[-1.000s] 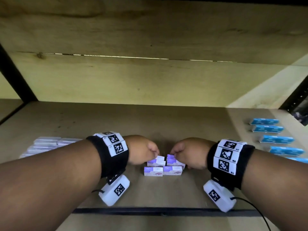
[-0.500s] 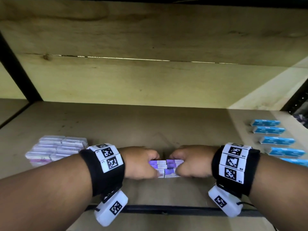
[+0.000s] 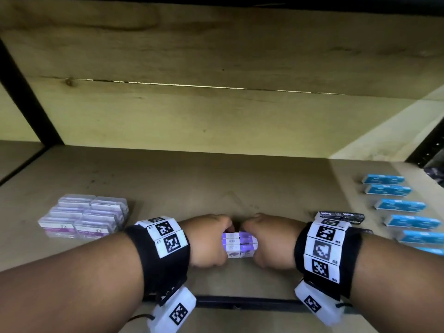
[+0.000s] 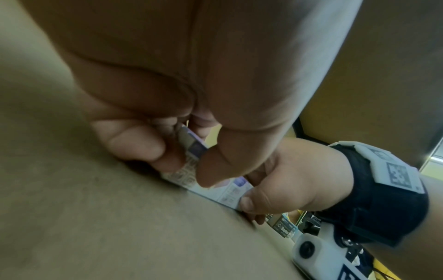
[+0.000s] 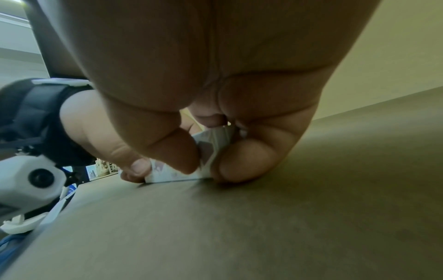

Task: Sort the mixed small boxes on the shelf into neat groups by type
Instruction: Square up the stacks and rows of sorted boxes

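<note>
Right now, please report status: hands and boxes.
Left hand, right hand both grip purple box cluster from its sides. Cluster rests on shelf. Nothing in the way.

This looks like a shop or a small stockroom. A plywood shelf [image 3: 216,183] with black metal posts [image 3: 26,92] carries many identical small packages in groups: clear-wrapped purple and white boxes [image 3: 84,218] on the left and a row of blue boxes [image 3: 398,205] on the right, like goods for sale.
</note>
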